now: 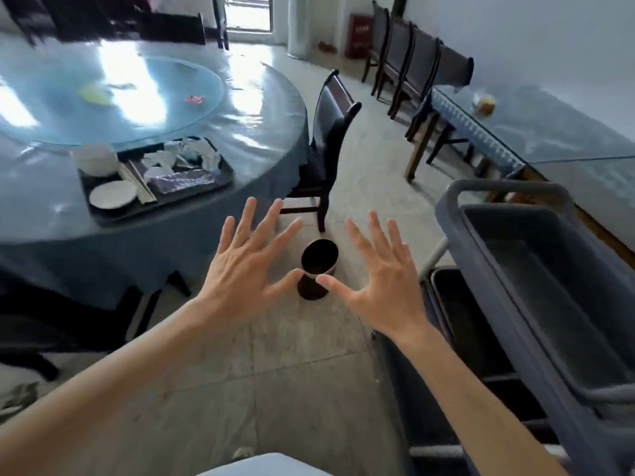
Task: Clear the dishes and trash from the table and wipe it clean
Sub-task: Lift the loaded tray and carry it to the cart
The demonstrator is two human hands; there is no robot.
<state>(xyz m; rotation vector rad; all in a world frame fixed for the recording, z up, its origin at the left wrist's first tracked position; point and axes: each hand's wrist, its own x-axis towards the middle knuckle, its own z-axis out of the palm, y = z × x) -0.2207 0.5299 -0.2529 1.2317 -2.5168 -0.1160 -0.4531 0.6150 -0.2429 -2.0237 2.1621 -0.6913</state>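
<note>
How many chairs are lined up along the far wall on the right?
4 chairs stand against the wall: nearest, then, and farthest. They overlap, so more may be hidden behind them.

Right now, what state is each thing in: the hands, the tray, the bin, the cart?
Left hand: open, fingers spread, empty.
Right hand: open, fingers spread, empty.
Tray: on the round table, loaded with dishes, chopsticks and crumpled wrappers.
Bin: upright on the floor, uncovered.
Cart tub: empty.
</note>
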